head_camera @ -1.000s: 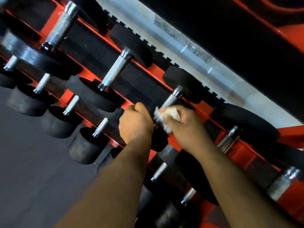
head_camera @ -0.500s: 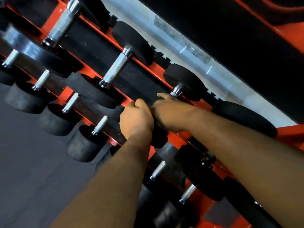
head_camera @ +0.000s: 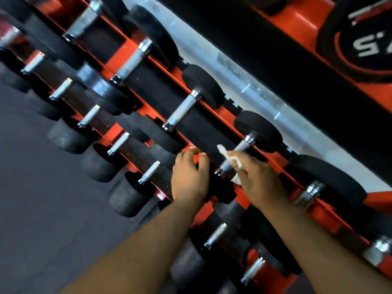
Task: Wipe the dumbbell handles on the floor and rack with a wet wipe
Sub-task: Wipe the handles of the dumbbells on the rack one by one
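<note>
R hand grip pinches 1 white wet wipe against the chrome dumbbell handle on the red rack. L hand, fingers loosely curled, rests on that dumbbell's near black head. I count approx 5 upper-row handles, 2 tiers.

Orange-red dumbbell rack with black rubber pads along the shelves. Matte black dumbbell heads, silver chrome handles with fine knurled texture. White wet wipe, crumpled. Dark grey floor, plain. Black weight plate with an orange ring and white lettering.
</note>
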Demonstrator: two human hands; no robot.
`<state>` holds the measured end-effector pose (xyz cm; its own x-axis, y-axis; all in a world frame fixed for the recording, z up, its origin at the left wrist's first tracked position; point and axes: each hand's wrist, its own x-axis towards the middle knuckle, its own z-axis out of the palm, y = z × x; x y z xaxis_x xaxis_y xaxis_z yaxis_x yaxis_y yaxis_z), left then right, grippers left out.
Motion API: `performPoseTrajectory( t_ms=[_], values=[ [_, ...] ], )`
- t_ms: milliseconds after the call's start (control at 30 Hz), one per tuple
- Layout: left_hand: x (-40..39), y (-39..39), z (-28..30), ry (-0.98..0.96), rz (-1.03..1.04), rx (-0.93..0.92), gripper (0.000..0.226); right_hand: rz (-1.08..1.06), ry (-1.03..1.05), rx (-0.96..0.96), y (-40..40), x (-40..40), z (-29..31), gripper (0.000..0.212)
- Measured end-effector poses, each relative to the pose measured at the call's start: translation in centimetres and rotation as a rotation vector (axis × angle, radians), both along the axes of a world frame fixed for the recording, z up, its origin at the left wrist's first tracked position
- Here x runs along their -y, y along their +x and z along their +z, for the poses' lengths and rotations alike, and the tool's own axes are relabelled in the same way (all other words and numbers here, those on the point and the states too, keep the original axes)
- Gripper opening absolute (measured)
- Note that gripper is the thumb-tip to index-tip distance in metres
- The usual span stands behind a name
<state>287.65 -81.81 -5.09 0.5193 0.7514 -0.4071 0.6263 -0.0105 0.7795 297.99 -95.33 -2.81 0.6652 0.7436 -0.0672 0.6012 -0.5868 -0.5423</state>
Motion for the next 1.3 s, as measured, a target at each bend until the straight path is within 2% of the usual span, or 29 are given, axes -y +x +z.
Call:
performPoseTrajectory(
  t_ms=[133,200,233,300,367,400,500,600,733,767,833,867,933,1000,1067,1133,1200,1300],
  values=[
    [-6.5,-1.9,1.0,0.328,0.214,0.052,0.031,-0.242,0.145,-0.229,-0.5,-6.4,0.5,0.025],
    [-10.8,-1.2,1.1,0.353,0.371,0.000,0.031,-0.224,0.176,-0.190,-0.3,-9.7,0.1,0.025],
    [-12.5,-0.4,1.1,0.304,0.417,-0.057,0.031,-0.175,0.180,-0.119,-0.1,-11.1,-0.1,0.026],
    [-15.5,1.7,0.6,0.077,0.431,-0.149,0.038,0.004,0.182,-0.003,0.3,-14.0,-0.9,0.033],
    [-17.0,3.7,0.0,-0.166,0.375,-0.153,0.052,0.212,0.166,0.071,1.2,-16.2,-2.5,0.042],
    [-17.1,4.3,-0.4,-0.221,0.332,-0.140,0.055,0.297,0.144,0.115,1.5,-16.8,-3.4,0.046],
    [-17.1,4.6,-1.1,-0.134,0.327,-0.146,0.039,0.512,-0.018,0.315,2.5,-18.0,-5.5,0.054],
    [-16.8,4.6,-0.9,-0.080,0.361,-0.143,0.036,0.671,-0.338,0.580,2.9,-17.7,-6.0,0.069],
    [-16.8,4.8,-1.0,-0.042,0.308,-0.171,0.036,0.857,-0.688,0.830,3.0,-18.1,-6.0,0.060],
    [-16.8,4.9,-1.2,-0.027,0.300,-0.179,0.037,0.878,-0.720,0.816,3.1,-19.0,-5.9,0.057],
    [-16.8,4.9,-1.3,-0.011,0.301,-0.183,0.038,0.860,-0.597,0.752,3.0,-21.4,-5.7,0.044],
    [-16.8,4.9,-1.3,-0.014,0.304,-0.179,0.038,0.829,-0.579,0.660,3.1,-22.5,-5.6,0.038],
    [-16.7,4.9,-1.3,-0.019,0.306,-0.171,0.036,0.728,-0.565,0.549,3.2,-22.8,-5.7,0.043],
    [-16.7,4.8,-1.2,-0.025,0.312,-0.165,0.033,0.689,-0.505,0.641,2.8,-21.0,-6.4,0.047],
    [-16.6,4.8,-1.2,-0.016,0.321,-0.155,0.030,0.748,-0.572,0.788,2.4,-18.2,-7.1,0.056],
    [-16.6,4.8,-1.3,-0.004,0.338,-0.147,0.030,0.776,-0.583,0.823,2.7,-17.1,-7.1,0.060],
    [-16.6,4.9,-1.5,-0.007,0.347,-0.151,0.032,0.797,-0.590,0.807,3.2,-18.4,-6.7,0.056],
    [-16.6,4.9,-1.3,-0.012,0.357,-0.155,0.033,0.816,-0.605,0.621,3.9,-21.9,-6.5,0.044]
  ],
)
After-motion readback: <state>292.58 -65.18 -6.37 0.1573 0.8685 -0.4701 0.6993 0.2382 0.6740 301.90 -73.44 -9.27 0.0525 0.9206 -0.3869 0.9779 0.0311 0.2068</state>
